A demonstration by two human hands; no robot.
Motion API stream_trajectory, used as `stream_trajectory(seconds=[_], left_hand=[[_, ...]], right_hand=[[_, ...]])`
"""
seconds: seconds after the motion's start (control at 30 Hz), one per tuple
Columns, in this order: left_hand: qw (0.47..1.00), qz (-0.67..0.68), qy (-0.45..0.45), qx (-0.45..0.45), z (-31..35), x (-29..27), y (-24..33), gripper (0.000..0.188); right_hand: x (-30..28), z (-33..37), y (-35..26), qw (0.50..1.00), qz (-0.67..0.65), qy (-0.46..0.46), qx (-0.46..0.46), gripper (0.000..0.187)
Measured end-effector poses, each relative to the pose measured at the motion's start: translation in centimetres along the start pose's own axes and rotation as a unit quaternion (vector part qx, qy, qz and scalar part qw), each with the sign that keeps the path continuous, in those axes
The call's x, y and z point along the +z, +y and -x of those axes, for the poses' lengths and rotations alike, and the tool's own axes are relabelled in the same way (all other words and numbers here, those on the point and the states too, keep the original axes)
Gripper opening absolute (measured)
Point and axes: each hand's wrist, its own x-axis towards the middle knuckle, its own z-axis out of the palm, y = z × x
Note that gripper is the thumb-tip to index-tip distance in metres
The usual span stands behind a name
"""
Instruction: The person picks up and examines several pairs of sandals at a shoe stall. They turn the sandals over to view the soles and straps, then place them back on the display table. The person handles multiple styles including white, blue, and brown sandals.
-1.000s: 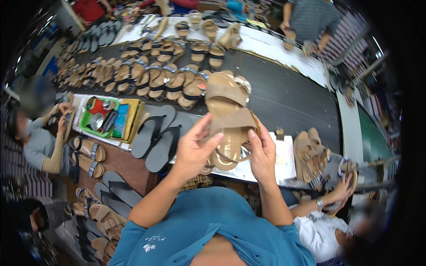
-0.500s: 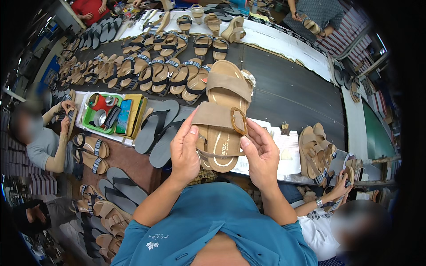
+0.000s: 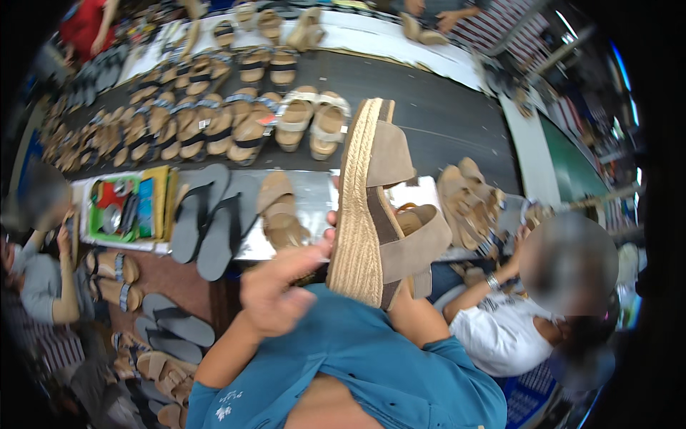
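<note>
A taupe wedge sandal (image 3: 363,207) with a rope-covered platform edge and wide straps is held up on its side in front of my chest. My right forearm rises behind it, and the sandal hides my right hand, which holds it up. Left of the sole, my left hand (image 3: 275,289) is blurred, its index finger stretched toward the rope edge and its thumb apart. Fingertips show at the sole's left edge; whose they are I cannot tell. A similar taupe sandal (image 3: 277,204) lies on the table, beside grey flip-flops with black straps (image 3: 207,222).
Rows of sandals (image 3: 193,129) and a cream pair (image 3: 312,118) stand on the dark table. A green tray (image 3: 93,222) with small tools sits left; tan sandals (image 3: 468,204) stand right. People work on both sides; one at right wears a white shirt (image 3: 493,336).
The sandal has turned from its footbed facing up to its side edge showing. My left hand has come away from its strap and lowered. The view has shifted, uncovering the cream pair and the other taupe sandal.
</note>
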Motion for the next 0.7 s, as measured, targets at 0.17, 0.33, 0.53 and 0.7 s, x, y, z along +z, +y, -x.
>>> stream_trajectory(seconds=[0.17,0.33,0.53,0.7], left_hand=[[0.892,0.021,0.260,-0.368,5.7,-1.7,-9.9,0.039],[0.894,0.071,0.099,-0.432,9.3,-0.7,-14.9,0.057],[0.879,0.124,0.168,-0.429,8.7,0.6,-19.7,0.054],[0.810,0.267,0.227,-0.470,8.4,-0.2,-19.9,0.049]], right_hand=[[1.9,1.3,0.0,0.985,-0.140,-0.099,-0.009,0.076],[0.9,1.9,-0.2,0.971,-0.202,-0.124,-0.005,0.080],[0.4,1.8,0.1,0.959,-0.244,-0.141,0.021,0.080],[0.1,1.8,-0.3,0.966,-0.222,-0.126,0.032,0.068]])
